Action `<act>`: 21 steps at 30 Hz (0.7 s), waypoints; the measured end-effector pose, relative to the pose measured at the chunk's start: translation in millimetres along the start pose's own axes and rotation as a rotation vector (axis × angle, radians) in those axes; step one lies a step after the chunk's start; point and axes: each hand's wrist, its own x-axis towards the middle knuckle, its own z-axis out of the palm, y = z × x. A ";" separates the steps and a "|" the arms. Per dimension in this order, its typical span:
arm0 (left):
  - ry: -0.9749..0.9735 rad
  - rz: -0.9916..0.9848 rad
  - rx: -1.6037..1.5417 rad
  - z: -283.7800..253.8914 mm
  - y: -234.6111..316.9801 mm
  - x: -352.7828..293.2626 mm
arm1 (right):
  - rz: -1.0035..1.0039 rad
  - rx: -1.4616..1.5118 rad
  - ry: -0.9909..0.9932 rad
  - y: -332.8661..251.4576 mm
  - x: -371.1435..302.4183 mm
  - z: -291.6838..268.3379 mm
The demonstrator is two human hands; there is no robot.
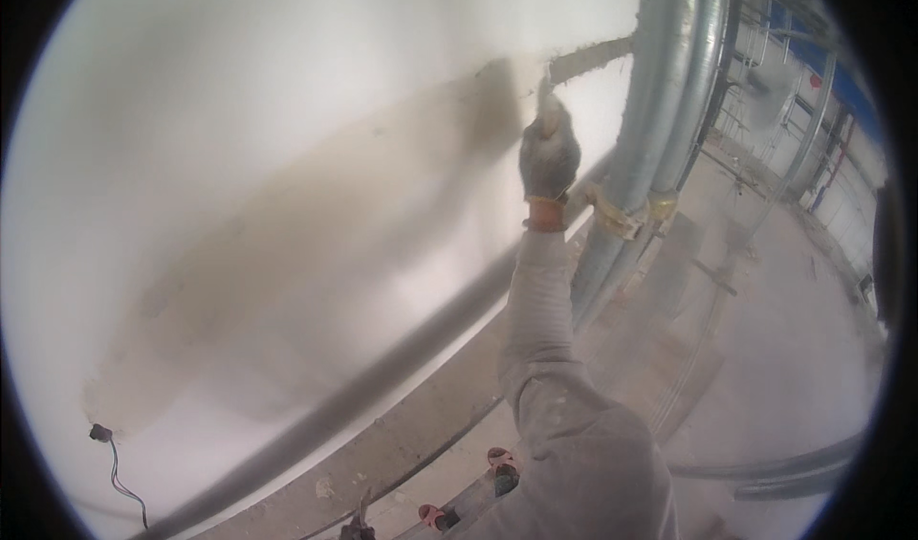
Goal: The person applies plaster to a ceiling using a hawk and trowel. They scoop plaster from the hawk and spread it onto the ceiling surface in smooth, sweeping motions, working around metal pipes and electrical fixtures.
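Note:
My right hand (550, 157), in a grey work glove, reaches up to the white wall (287, 81). Its fingers are closed round a small putty knife (546, 88), whose narrow, pale blade points up at the wall; the handle is mostly hidden by the glove. The blade is near the left end of a rough grey-brown strip (593, 59) in the wall. Left of the hand, a long beige smoothed patch (287, 215) slants down across the wall. My left hand does not show.
Upright metal scaffold tubes (660, 90) stand just right of my hand, joined by a crusted clamp (617, 217). A dark socket-like piece with a wire (100, 433) hangs at lower left. A slanting tube (382, 373) runs along the wall above a ledge (421, 425). Far below lies the floor (765, 320).

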 end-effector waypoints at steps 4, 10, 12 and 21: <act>-0.044 -0.102 -0.121 -12.4 8.6 -3.3 | 0.180 -0.016 -0.082 25.8 38.9 23.5; -0.105 -0.207 -0.236 -13.3 8.8 13.5 | 0.012 -0.037 -0.153 5.9 74.9 32.0; -0.206 -0.301 -0.284 -16.0 8.7 24.0 | 0.011 -0.066 -0.149 46.8 83.8 44.4; -0.185 -0.075 -0.238 -15.4 -10.7 48.1 | 0.240 0.442 -0.427 23.6 44.1 50.0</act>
